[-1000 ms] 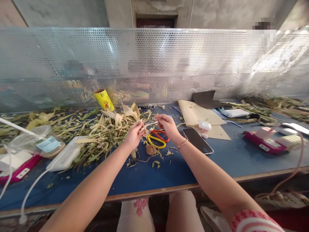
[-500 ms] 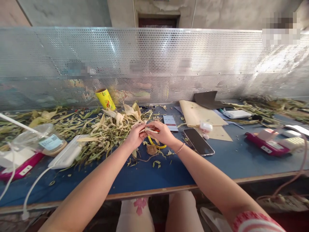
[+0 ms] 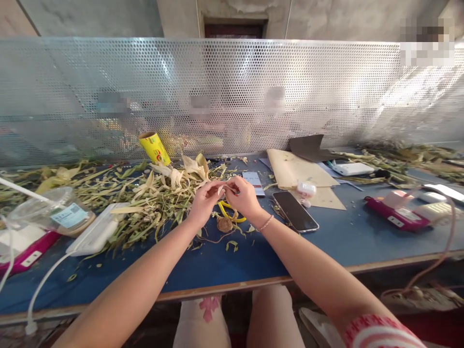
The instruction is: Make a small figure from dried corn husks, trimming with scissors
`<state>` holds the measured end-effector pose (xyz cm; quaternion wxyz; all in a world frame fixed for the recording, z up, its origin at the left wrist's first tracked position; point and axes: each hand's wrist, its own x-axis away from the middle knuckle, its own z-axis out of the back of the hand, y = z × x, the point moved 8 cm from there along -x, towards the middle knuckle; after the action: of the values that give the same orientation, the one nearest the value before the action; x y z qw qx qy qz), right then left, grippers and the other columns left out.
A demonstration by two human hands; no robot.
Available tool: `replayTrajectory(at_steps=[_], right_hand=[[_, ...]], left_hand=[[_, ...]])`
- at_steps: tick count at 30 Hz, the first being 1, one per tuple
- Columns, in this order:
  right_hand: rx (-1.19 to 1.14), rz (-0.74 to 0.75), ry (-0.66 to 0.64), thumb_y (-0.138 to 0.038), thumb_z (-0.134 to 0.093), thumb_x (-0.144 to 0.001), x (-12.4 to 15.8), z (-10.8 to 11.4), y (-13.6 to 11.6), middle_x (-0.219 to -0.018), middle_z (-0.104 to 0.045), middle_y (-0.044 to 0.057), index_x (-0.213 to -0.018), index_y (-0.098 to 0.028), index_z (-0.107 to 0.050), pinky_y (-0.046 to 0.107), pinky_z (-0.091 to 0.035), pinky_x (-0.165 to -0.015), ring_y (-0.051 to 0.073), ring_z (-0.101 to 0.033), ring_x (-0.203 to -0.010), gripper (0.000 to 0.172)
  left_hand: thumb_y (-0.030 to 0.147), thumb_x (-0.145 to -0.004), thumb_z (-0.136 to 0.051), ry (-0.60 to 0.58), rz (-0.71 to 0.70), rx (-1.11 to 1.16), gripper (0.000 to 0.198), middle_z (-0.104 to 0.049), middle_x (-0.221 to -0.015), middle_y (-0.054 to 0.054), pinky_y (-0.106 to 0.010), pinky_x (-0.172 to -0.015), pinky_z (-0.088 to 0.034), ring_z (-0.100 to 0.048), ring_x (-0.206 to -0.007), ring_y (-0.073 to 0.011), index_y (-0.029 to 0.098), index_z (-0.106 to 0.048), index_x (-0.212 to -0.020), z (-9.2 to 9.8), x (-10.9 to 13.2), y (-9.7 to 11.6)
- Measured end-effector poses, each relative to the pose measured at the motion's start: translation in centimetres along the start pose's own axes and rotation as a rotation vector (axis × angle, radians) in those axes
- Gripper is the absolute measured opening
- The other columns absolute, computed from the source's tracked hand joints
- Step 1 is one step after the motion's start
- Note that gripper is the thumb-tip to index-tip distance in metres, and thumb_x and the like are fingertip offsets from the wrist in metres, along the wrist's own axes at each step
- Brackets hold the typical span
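Note:
Above the middle of the blue table, my left hand (image 3: 203, 203) and my right hand (image 3: 245, 197) meet with fingertips closed on a thin pale strip, perhaps dried leaf (image 3: 221, 190). Its ends are mostly hidden by the fingers. Just below the hands lie a yellow loop (image 3: 238, 220), partly covered by my right hand, and a round brown coiled disc (image 3: 224, 224) with a thin cord trailing from it. A heap of dried leaves and stalks (image 3: 152, 205) spreads left of my left hand. Behind my right hand is a small printed card or pack (image 3: 255, 182).
A phone (image 3: 295, 211), white earbud case (image 3: 306, 189) and tan paper (image 3: 300, 169) lie to the right. Leftward are a lidded plastic cup (image 3: 68, 215), white power bank (image 3: 97, 232) and yellow tube (image 3: 154, 148). Behind stands a perforated metal screen (image 3: 232, 63); people show through it.
Both hands have turned slightly inward, and the pale strip between the fingertips now shows less. The whole view has shifted a little; the table's things lie as before.

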<state>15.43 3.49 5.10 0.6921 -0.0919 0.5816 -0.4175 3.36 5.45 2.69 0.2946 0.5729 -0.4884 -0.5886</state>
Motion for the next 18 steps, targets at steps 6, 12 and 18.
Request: replayTrajectory(at_steps=[6,12,18], right_hand=[[0.041,0.164,0.006,-0.019,-0.051,-0.076,0.2,-0.2,-1.1,-0.07,-0.055,0.001,-0.076,-0.019,-0.054,0.024,-0.043,-0.06,0.013,-0.051,-0.063,0.003],[0.101,0.239,-0.022,-0.017,-0.05,-0.079,0.3,-0.1,-1.9,-0.079,-0.058,0.005,-0.082,-0.02,-0.053,0.027,-0.047,-0.067,0.015,-0.056,-0.073,0.005],[0.192,0.335,-0.037,-0.016,-0.047,-0.081,0.6,-0.1,-2.6,-0.079,-0.058,0.006,-0.083,-0.021,-0.053,0.031,-0.048,-0.072,0.017,-0.056,-0.077,0.007]], left_hand=[[0.033,-0.064,-0.069,0.023,0.09,0.09,0.019,-0.061,-0.072,0.001,-0.019,-0.064,-0.044,-0.054,-0.065,-0.0069,0.017,-0.066,-0.074,0.4,-0.4,-0.6],[0.029,-0.056,-0.075,0.01,0.224,0.304,0.019,-0.059,-0.063,0.002,-0.017,-0.059,-0.044,-0.052,-0.06,-0.0051,0.015,-0.066,-0.065,-0.2,-0.2,-1.1],[0.021,-0.049,-0.078,0.023,0.308,0.429,0.017,-0.061,-0.06,0.002,-0.02,-0.06,-0.045,-0.055,-0.06,-0.0067,0.015,-0.063,-0.057,-0.3,0.1,-1.6]])
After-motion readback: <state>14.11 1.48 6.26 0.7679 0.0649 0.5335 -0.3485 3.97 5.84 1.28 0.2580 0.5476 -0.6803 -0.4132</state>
